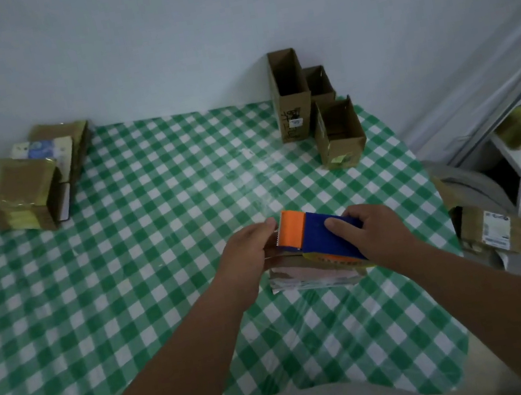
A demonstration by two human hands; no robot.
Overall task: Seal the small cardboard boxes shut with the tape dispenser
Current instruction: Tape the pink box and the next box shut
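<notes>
Just right of the frame's centre, a small box (314, 274) lies on the green-checked table (129, 290), with the dispenser (320, 239) resting on its top. The right hand (376, 232) grips the dispenser's blue body, fingers curled over its top and far side, the thumb lying across the blue face. The orange toothed end points left, toward the left hand (247, 251). That hand holds the box's left end, its fingers curled around the edge, the thumb tip just beside the orange teeth. The box shows below and between the two hands; its front face is pale and blurred, and nothing on it can be read.

In the upper right of the table stand three open boxes (317, 110). The tallest bears dark handwriting and a small white sticker, both too blurred to read. At the upper left sit taped boxes (24, 190). At the right edge, off the table, a parcel (491, 231) carries a white printed label, illegible.
</notes>
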